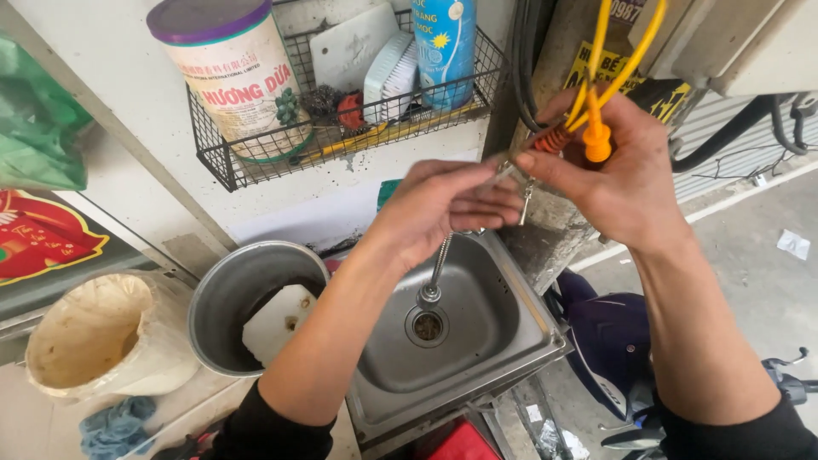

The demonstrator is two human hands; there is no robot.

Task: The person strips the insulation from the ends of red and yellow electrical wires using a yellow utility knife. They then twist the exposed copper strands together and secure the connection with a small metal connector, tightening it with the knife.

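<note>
Head view: the left hand (443, 204) is closed on the top of a flexible metal hose (437, 266) that hangs below it into the sink (503, 341). Right hand (622, 179), just beside, grasps orange-handled pliers (596, 128).

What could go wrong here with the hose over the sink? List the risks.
1. The left hand holds the flexible metal hose only at its top; it could slip and drop into the steel sink.
2. The right hand works among the orange pliers and black cables; fingers could get pinched or the cables snagged.

Orange-handled pliers (596, 128), steel-grey sink (503, 341), purple-lidded cream canister (230, 77).
</note>
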